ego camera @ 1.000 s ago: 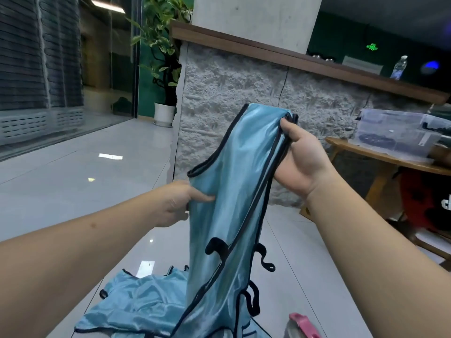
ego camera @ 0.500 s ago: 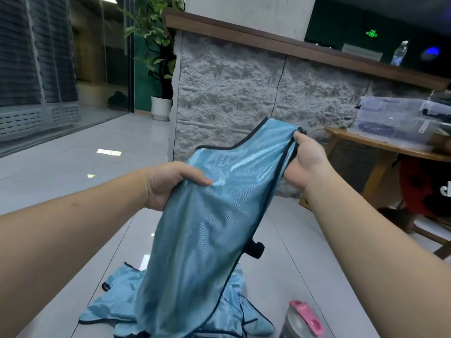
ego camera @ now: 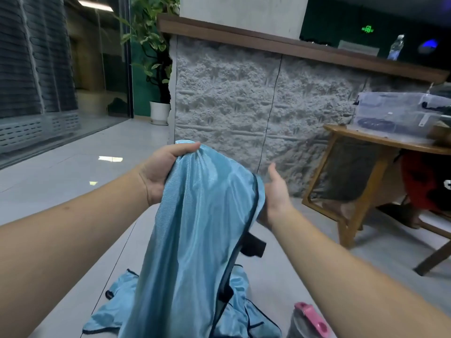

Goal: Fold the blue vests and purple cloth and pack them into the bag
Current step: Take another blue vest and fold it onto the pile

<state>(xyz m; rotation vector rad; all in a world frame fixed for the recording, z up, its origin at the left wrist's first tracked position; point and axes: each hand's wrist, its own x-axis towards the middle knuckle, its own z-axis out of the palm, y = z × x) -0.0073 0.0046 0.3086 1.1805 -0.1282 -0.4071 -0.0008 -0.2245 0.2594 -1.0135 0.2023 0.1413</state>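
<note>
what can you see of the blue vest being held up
The held blue vest is shiny light-blue mesh-like fabric with dark edge binding and a dark strap end on its right side. It hangs draped in the air, its lower part over more blue vests on the floor. The left hand grips its top edge; the right hand is open beside its bound edge, contact unclear.

Dim indoor light from a ceiling strip lamp [ego camera: 96, 5] glares in patches on the glossy pale tiled floor [ego camera: 110, 158], with wide-angle bending at the edges and slight motion blur
</note>
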